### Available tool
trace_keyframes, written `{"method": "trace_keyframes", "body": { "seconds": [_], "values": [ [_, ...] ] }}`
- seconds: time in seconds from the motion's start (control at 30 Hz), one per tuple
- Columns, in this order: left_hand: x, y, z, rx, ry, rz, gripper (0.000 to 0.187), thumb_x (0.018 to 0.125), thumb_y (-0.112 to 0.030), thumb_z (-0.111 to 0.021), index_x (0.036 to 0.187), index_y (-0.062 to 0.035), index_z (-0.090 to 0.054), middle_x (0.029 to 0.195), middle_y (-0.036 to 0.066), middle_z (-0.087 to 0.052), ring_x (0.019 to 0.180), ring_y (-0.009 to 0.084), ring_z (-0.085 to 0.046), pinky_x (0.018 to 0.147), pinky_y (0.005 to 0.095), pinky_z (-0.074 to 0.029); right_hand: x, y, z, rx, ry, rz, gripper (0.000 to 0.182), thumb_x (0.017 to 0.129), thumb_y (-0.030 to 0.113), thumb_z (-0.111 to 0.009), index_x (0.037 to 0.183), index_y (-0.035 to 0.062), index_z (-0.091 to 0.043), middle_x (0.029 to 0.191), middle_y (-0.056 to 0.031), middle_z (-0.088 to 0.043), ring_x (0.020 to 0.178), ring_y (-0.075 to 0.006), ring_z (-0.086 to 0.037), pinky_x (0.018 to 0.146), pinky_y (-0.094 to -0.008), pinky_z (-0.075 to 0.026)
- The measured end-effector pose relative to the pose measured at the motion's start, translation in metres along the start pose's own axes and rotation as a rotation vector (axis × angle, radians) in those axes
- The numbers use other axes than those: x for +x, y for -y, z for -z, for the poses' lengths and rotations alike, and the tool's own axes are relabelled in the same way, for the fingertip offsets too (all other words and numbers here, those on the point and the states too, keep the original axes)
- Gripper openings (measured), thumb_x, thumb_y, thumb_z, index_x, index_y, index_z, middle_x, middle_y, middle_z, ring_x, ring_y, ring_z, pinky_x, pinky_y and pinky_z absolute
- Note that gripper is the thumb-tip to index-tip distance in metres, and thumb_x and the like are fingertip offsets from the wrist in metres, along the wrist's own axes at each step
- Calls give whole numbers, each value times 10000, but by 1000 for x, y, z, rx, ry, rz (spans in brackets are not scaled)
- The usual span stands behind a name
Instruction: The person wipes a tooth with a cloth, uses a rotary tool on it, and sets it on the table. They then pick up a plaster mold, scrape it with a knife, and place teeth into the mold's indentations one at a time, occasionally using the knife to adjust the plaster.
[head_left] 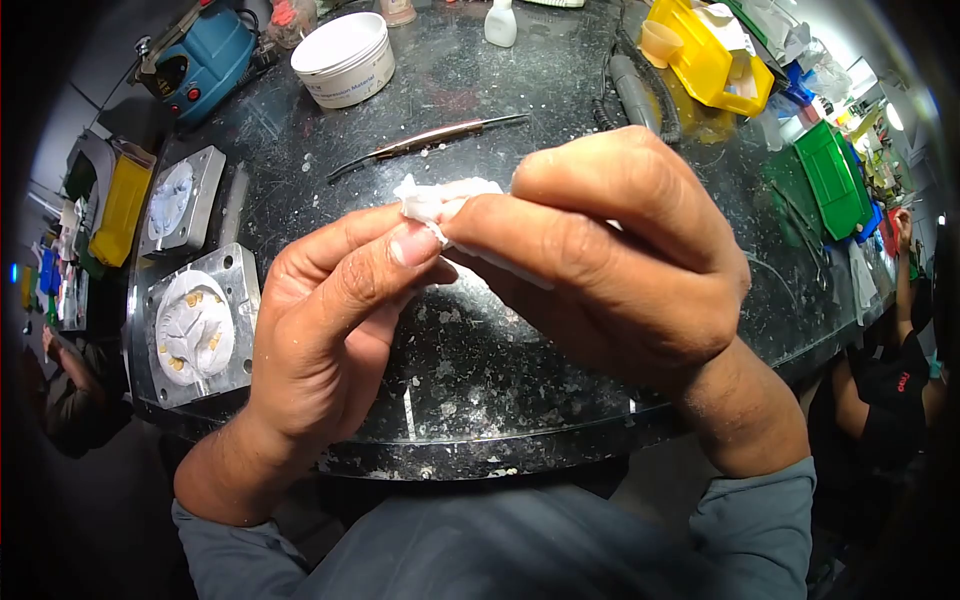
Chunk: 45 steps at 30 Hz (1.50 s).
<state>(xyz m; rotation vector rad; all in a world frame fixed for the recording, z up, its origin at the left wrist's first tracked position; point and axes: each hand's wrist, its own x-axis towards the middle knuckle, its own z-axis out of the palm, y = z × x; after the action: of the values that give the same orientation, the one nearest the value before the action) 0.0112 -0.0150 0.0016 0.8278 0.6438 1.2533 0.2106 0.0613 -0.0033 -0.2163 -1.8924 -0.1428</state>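
Note:
Both of my hands meet over the middle of the dark bench, pinching a crumpled white tissue. My left hand grips its near left end between thumb and fingers. My right hand has thumb and forefinger closed on the tissue from the right, its other fingers curled. Whether something small sits inside the folds is hidden. Left of my left hand lies a metal dental flask half with a white plaster mould holding yellowish teeth. Behind the tissue lies a slim carving tool with a brown handle.
A second flask half lies farther back left. At the back stand a blue machine, a white tub and a small white bottle. A corded handpiece, yellow bin and green bin are on the right. Other people work beyond.

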Motion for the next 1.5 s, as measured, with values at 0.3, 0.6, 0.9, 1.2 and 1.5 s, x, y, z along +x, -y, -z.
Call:
{"method": "trace_keyframes", "body": {
  "seconds": [0.3,0.6,0.9,1.2,1.5],
  "values": [
    [-1,1,-4,143,9,-94,282,962,-76,-669,1211,53,-694,1150,144,-725,1076,174,-662,1001,316,-480,5,6,-2,-66,3,25,261,649,38,-871,883,31,-757,854,-49,-626,691,-156,-610,556,-264,-475],
    [4,-2,-1,-30,-13,85,284,948,-67,-683,1218,23,-688,1160,133,-722,1083,182,-661,998,340,-490,6,13,8,225,87,-309,351,646,2,-892,957,29,-731,917,-72,-660,851,-193,-647,708,-300,-524],
    [3,2,15,-53,48,115,387,1001,-182,-596,1342,-4,-548,1270,133,-650,1239,238,-593,1120,463,-402,8,15,7,171,91,-321,382,654,17,-915,983,30,-722,947,-67,-669,878,-179,-642,720,-296,-534],
    [6,-2,5,-127,-33,68,313,967,-99,-671,1261,4,-645,1128,107,-724,1084,171,-670,1020,339,-484,11,11,12,227,23,-332,211,777,-49,-800,955,-4,-696,925,-103,-677,851,-166,-618,740,-276,-492],
    [6,-1,2,-107,-47,45,335,926,-76,-708,1244,-3,-632,1129,99,-712,1068,166,-670,1002,326,-481,11,14,12,222,38,-310,304,716,-95,-785,1002,-8,-728,943,-83,-721,867,-183,-639,753,-297,-521]
  ]
}}
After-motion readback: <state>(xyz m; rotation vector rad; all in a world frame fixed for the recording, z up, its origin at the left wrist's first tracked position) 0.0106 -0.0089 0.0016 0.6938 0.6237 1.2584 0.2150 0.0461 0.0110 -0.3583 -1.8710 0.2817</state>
